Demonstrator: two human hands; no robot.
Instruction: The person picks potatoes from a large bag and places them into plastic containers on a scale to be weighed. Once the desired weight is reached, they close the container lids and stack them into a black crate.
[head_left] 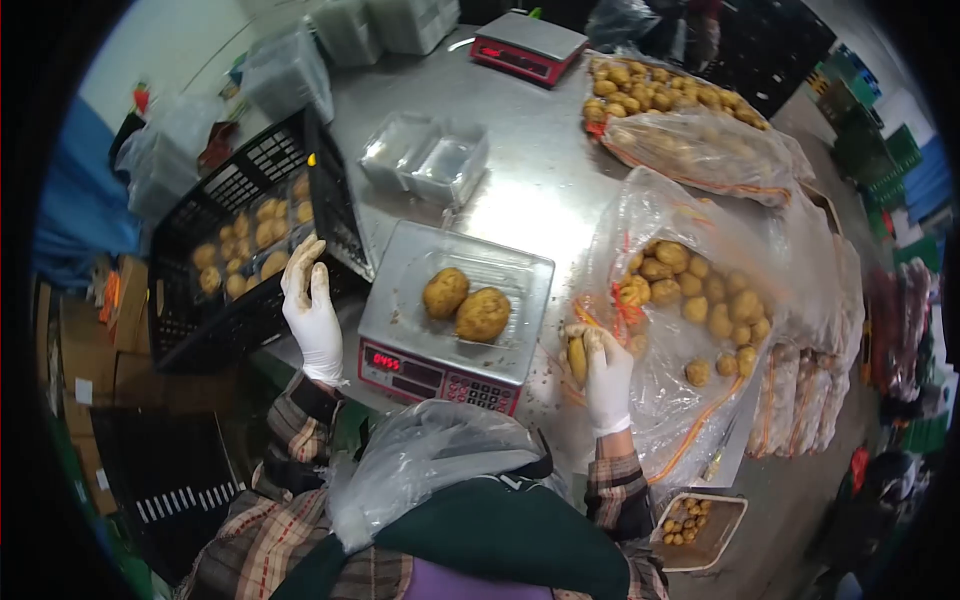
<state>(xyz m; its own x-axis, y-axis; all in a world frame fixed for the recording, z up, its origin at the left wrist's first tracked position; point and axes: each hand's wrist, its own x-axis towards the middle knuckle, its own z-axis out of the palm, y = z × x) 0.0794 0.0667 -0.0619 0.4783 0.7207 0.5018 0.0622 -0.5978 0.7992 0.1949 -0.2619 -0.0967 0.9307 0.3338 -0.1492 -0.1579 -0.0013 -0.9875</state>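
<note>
My left hand [312,308], in a white glove, is raised between the black crate and the scale, fingers apart with nothing in them. A potato [577,360] is gripped in my gloved right hand [603,375], just right of the scale. Two large potatoes [483,314] rest in a clear plastic tray [440,354] on the red and silver scale [380,320], whose display shows red digits. Beside my right hand lies an open clear bag [668,420] with many potatoes [718,320] inside.
The black crate [190,325] at the left holds packed potatoes. Empty clear trays [447,160] stand behind the scale, with a second red scale [530,48] at the back. Another potato bag [690,150] lies at the back right; a small basket [735,535] of potatoes is low right.
</note>
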